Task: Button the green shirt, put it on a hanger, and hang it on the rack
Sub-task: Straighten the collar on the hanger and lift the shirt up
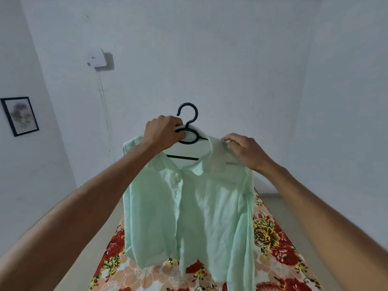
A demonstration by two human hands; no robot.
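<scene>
My left hand (164, 132) grips the neck of the black hanger (189, 142), holding it up above the floral bed (273, 238). The green shirt (199, 206) drapes from it, front apparently buttoned. My right hand (244, 152) pinches the shoulder cloth, seating it, I'd say. Next comes the rack, not in sight: hook goes over its rail.

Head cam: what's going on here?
A person is holding a green shirt up on a black hanger over a floral bedsheet. The left grip holds the hanger just below its hook. The right grip pinches the shirt's shoulder fabric near the collar, apparently settling it on the hanger. The front looks buttoned. No rack is in view, so the hanging step is not yet done.
</scene>
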